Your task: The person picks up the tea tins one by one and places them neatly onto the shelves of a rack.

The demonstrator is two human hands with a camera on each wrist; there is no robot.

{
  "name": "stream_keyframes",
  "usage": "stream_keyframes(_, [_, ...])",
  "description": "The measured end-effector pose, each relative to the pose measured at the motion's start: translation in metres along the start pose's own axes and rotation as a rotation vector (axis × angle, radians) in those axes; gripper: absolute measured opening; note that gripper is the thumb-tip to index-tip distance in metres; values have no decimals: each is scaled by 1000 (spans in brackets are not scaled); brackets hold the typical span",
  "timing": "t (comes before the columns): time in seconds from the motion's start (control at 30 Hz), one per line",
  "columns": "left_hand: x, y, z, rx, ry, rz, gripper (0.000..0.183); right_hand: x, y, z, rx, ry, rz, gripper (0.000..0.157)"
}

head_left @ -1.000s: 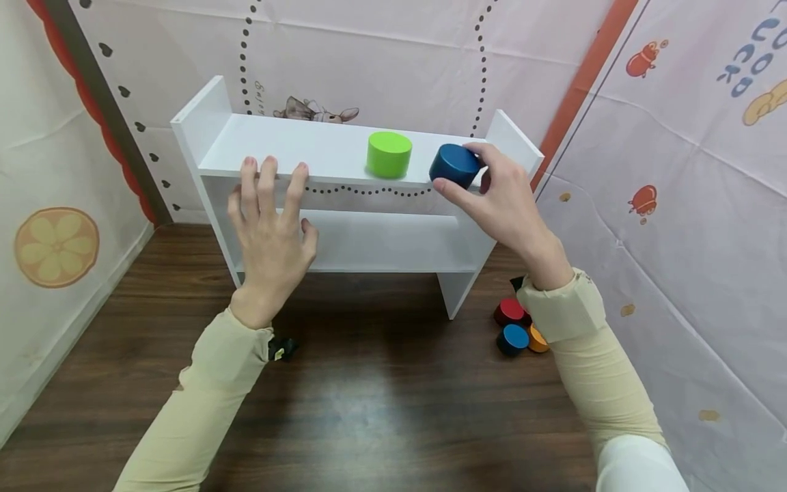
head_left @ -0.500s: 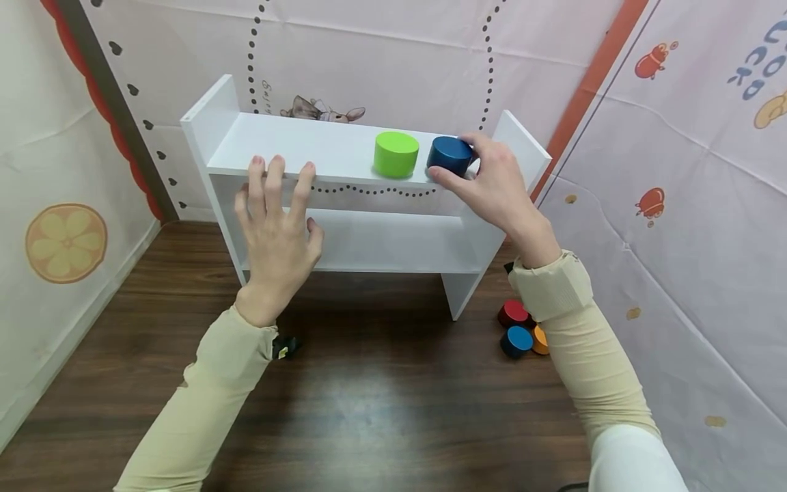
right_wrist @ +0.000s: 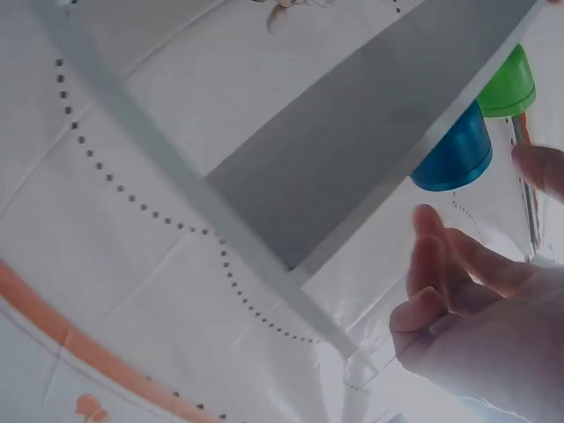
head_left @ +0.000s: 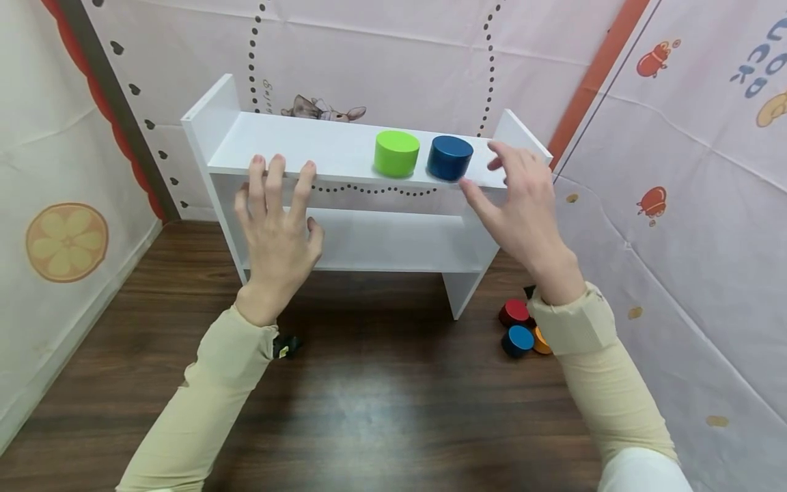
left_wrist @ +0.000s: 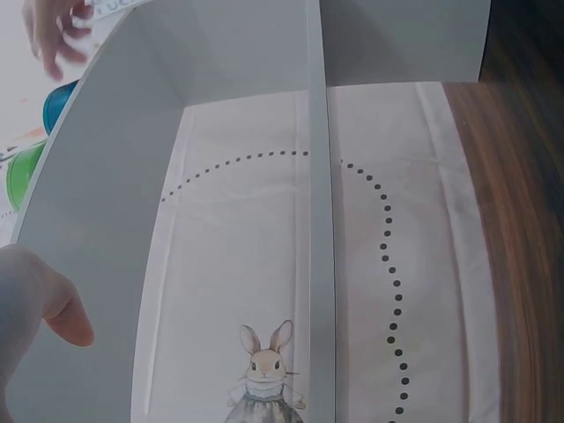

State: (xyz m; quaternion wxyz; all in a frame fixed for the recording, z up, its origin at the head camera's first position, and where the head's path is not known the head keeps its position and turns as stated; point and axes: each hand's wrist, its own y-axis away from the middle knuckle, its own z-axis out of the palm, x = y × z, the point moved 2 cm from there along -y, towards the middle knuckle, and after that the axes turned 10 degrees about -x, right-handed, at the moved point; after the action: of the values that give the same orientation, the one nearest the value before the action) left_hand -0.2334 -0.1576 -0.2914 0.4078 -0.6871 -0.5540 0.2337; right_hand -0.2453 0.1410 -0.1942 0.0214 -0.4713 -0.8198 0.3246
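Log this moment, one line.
left hand: at top shelf edge | right hand: holding nothing | dark-blue cylinder: on top shelf beside green cylinder

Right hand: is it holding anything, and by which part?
Nothing is held: the right hand is beside but apart from the blue cylinder, which stands on the top shelf.

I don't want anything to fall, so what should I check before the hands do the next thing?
1. Green block upright on the top shelf: ok.
2. Dark blue block upright beside it, with a gap between: ok.
3. Right hand not holding the dark blue block: ok.
4. Left hand touching the top shelf: cannot tell.
5. All blocks off the floor: not ok; red block, bright blue block and orange block are there.
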Motion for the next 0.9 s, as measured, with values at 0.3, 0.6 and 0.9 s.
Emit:
stream_keyframes(0.3, [1, -2, 1, 17, -10, -6, 80, 54, 65, 13, 23, -12, 59, 27])
stream_keyframes(0.6, [3, -2, 2, 18, -1, -3, 79, 116, 143, 52, -467, 176, 409, 53])
stream_keyframes(0.9, [2, -1, 3, 23, 3, -12, 78, 149, 198, 85, -770, 223, 709, 51])
